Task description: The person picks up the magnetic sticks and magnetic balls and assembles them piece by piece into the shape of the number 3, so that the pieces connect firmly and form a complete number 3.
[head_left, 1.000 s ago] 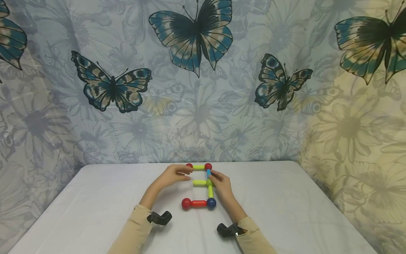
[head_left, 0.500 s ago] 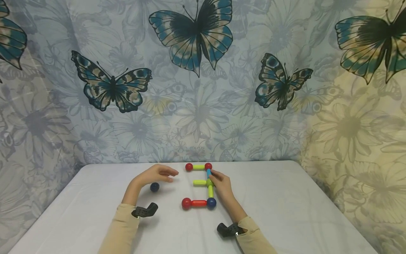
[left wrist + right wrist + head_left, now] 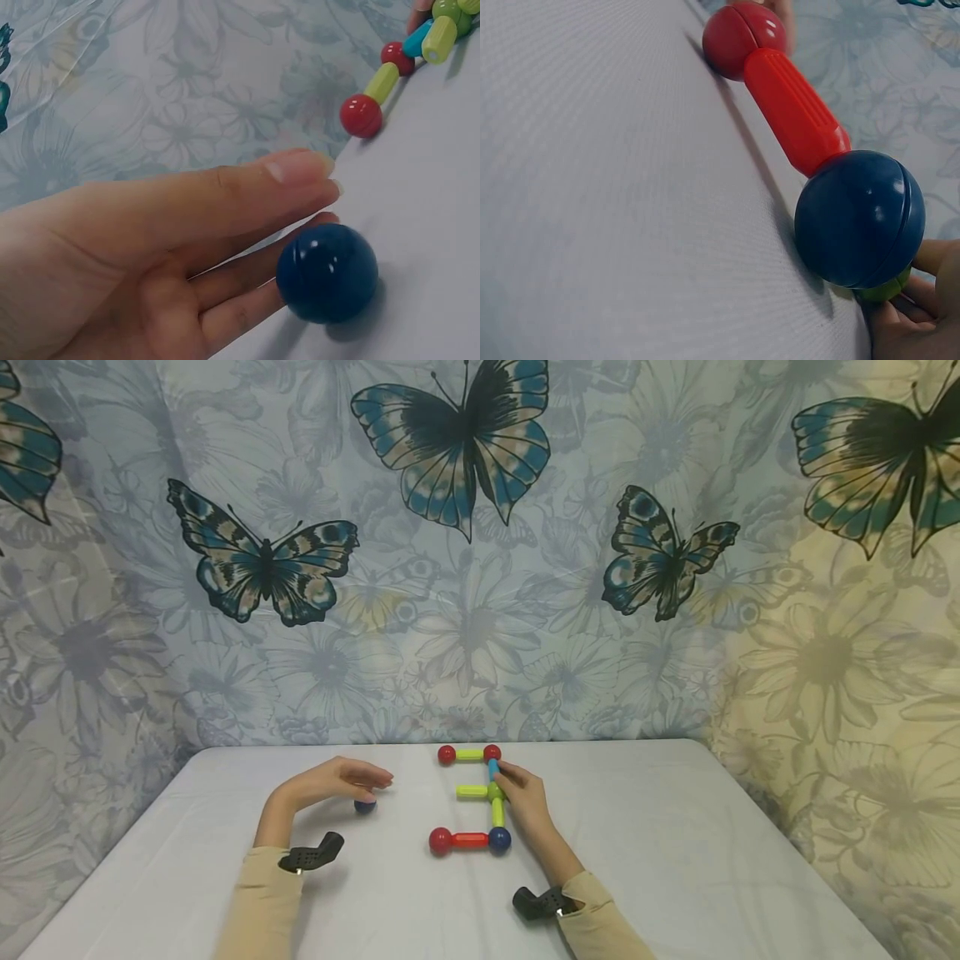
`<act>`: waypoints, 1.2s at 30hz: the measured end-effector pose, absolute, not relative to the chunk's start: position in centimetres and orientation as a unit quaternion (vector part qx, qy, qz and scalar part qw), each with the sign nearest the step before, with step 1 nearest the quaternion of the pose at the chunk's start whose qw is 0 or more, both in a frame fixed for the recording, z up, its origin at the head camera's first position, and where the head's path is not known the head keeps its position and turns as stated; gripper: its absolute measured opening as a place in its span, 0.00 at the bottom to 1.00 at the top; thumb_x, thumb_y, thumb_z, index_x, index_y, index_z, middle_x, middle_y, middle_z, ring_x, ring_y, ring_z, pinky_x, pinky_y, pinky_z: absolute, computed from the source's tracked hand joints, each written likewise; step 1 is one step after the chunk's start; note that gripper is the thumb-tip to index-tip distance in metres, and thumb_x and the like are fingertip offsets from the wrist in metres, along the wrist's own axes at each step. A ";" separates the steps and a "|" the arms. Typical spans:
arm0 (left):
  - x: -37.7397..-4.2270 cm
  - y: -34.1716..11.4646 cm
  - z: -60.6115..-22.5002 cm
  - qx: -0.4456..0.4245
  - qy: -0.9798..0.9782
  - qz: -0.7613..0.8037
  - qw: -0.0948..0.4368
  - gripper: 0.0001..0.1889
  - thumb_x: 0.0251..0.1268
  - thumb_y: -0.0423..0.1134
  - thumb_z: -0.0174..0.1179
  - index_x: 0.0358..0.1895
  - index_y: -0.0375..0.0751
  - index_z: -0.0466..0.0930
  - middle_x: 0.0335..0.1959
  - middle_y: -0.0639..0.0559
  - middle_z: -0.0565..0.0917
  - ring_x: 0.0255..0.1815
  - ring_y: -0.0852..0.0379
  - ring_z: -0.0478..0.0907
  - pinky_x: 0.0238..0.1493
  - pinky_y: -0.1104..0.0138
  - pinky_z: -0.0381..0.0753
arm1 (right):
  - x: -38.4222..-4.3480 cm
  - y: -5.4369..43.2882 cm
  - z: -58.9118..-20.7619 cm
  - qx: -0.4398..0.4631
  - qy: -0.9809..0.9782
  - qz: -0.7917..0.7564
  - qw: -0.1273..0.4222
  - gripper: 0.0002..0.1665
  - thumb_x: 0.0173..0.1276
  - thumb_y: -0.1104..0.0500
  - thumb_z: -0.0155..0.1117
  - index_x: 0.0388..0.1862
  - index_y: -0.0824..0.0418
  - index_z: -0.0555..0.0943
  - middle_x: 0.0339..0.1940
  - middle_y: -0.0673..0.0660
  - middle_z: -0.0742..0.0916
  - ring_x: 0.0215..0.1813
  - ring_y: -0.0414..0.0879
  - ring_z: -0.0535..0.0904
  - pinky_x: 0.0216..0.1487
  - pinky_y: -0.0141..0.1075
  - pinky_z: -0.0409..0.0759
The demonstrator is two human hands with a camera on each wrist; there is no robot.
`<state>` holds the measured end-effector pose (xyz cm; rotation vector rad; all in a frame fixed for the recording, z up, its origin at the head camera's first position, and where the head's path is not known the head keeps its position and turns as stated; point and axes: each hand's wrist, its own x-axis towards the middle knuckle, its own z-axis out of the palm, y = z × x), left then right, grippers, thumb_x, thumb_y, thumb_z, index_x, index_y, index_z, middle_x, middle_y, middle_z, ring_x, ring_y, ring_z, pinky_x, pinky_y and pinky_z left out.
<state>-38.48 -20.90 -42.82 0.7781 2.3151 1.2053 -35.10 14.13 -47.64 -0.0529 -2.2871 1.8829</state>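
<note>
A ball-and-rod toy figure lies on the white table, shaped like a backward E. At its middle my right hand pinches the light green ball, fingertips also beside the blue rod. A lime rod sticks out leftward from that ball, its left end bare. A lone dark blue ball sits on the table to the left, just by the fingers of my left hand. Those fingers are extended and loosely spread over and beside it, not gripping. In the head view the left hand partly covers this ball.
The figure's top arm is a lime rod between two red balls. Its bottom arm is a red rod joining a red ball and a dark blue ball. A butterfly-printed cloth hangs behind the table.
My left hand has moved left, away from the figure's lime rod, to the loose blue ball, which it now partly covers. My right hand keeps its place on the figure.
</note>
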 end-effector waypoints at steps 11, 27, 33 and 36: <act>-38.4 -22.0 -43.4 0.299 0.826 0.427 0.213 0.25 0.61 0.39 0.66 0.64 0.44 0.76 0.63 0.47 0.80 0.63 0.58 0.77 0.61 0.76 0.71 | -35.1 14.2 -47.7 -0.020 -0.768 0.634 0.087 0.22 0.72 0.58 0.59 0.62 0.66 0.77 0.63 0.65 0.81 0.66 0.57 0.77 0.63 0.42 0.78; -38.5 -21.3 -43.7 0.280 0.847 0.421 0.164 0.19 0.61 0.41 0.66 0.56 0.46 0.82 0.57 0.50 0.84 0.66 0.47 0.74 0.67 0.55 0.69 | -35.1 14.0 -47.6 -0.023 -0.765 0.638 0.087 0.22 0.71 0.59 0.60 0.61 0.65 0.78 0.62 0.65 0.81 0.65 0.56 0.78 0.62 0.41 0.79; -38.6 -20.5 -43.7 0.273 0.851 0.425 0.146 0.19 0.61 0.41 0.67 0.56 0.46 0.83 0.57 0.50 0.84 0.64 0.49 0.76 0.63 0.64 0.74 | -35.0 14.1 -47.7 -0.018 -0.768 0.634 0.086 0.22 0.72 0.58 0.59 0.62 0.66 0.77 0.63 0.66 0.81 0.66 0.58 0.77 0.62 0.40 0.79; -38.8 -20.0 -43.8 0.272 0.853 0.424 0.136 0.18 0.61 0.41 0.67 0.55 0.47 0.83 0.57 0.49 0.84 0.62 0.50 0.77 0.58 0.71 0.75 | -35.0 14.1 -47.7 -0.015 -0.769 0.633 0.090 0.22 0.72 0.59 0.59 0.61 0.67 0.77 0.62 0.67 0.81 0.65 0.58 0.77 0.61 0.39 0.80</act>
